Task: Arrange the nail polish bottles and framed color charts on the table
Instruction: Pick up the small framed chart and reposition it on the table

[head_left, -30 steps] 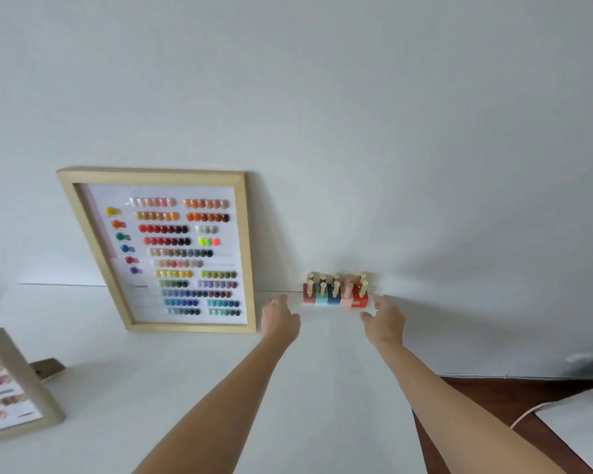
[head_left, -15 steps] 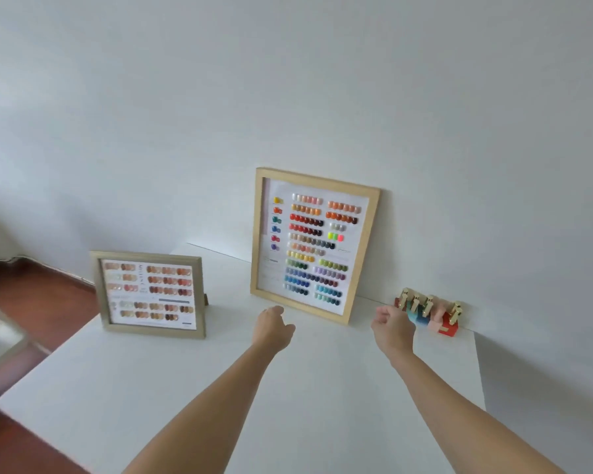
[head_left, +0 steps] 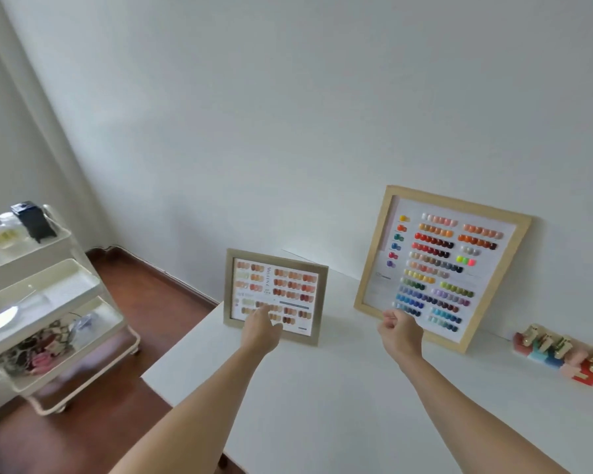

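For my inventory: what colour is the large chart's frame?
Light natural wood, on the large chart's frame, head view.

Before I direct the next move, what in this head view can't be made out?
- Small framed chart: lower middle hidden behind the left hand; contact unclear.
- Large framed chart: bottom edge partly covered by the right hand.
- Nail polish bottles: blurred, count unclear.
- Cart: cut off at the left edge, contents blurred.
- Chart print: too small.

**Both hands reach toward the framed charts**

On the white table, the left hand overlaps the small framed chart, while the loosely curled right hand is at the large framed chart leaning against the wall. Nail polish bottles sit clustered far right. A white cart stands left.
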The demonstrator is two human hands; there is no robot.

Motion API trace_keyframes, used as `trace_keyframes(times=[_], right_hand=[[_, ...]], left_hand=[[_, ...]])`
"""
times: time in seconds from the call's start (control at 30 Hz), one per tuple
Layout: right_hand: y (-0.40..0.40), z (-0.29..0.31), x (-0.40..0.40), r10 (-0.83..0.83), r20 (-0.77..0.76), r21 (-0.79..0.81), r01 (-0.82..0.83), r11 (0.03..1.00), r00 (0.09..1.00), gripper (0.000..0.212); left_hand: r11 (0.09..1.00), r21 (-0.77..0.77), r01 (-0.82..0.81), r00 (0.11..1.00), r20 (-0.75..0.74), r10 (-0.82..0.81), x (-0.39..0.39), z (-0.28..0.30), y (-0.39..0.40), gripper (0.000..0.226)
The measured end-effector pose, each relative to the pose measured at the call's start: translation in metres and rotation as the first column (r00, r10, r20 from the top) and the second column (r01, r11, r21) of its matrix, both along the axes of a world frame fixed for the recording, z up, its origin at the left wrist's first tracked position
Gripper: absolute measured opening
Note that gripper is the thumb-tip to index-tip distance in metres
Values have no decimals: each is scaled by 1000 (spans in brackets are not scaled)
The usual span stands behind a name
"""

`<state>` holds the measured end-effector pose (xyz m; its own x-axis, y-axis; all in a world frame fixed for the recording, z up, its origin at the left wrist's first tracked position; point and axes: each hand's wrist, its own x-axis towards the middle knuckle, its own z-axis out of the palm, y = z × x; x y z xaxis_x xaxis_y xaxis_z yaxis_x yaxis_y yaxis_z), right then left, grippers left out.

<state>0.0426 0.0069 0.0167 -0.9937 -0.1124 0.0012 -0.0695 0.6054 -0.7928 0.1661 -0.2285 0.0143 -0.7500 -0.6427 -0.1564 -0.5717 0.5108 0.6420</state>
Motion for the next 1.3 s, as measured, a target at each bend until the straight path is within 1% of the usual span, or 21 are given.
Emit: trace_keyframes(times=[0.17,0.3,0.37,0.47,0.6,0.67,0.8,0.93,1.07,1.13,1.2,1.3], right_hand=[[-55,-10,25,25,27,-13,-25,1000,999,30],[-81,-22,28,65,43,-18,-64,998,997,38],[-91,-29,22,99,31,-12,-99,995,995,46],[-106,-41,6,133,-32,4,-133,991,991,62],[-124,-57,-12,207,-115,-5,-209,978,972,84],[-131,-62,-17,242,-150,-10,-247,969,959,90],[-138,-72,-28,307,-196,-16,-316,949,931,90],[-141,-80,-34,346,-232,-2,-356,935,909,88],[-145,-88,-43,368,-242,60,-365,929,898,96],[-147,-89,-49,366,-243,91,-354,931,898,97],[-149,-89,-58,355,-241,112,-338,935,903,98],[-153,-87,-72,325,-230,117,-305,945,917,97]], left_hand=[[1000,-14,-21,999,-25,21,20,-9,-59,56],[999,-15,-43,997,-70,42,15,-21,-86,57],[999,-15,-39,994,-104,38,8,-26,-96,57],[999,-24,-38,987,-155,34,-5,-33,-106,60],[997,-46,-62,980,-194,52,-21,-38,-121,68],[994,-68,-84,973,-221,67,-28,-39,-131,74],[992,-86,-96,954,-292,67,-41,-52,-142,76],[993,-109,-37,957,-290,4,-52,-72,-153,81],[987,-158,-35,967,-257,-7,-65,-83,-165,92],[992,-117,-57,965,-260,25,-72,-87,-173,92],[996,-47,-73,960,-276,57,-81,-91,-183,84],[1000,-1,-31,958,-286,30,-104,-95,-200,77]])
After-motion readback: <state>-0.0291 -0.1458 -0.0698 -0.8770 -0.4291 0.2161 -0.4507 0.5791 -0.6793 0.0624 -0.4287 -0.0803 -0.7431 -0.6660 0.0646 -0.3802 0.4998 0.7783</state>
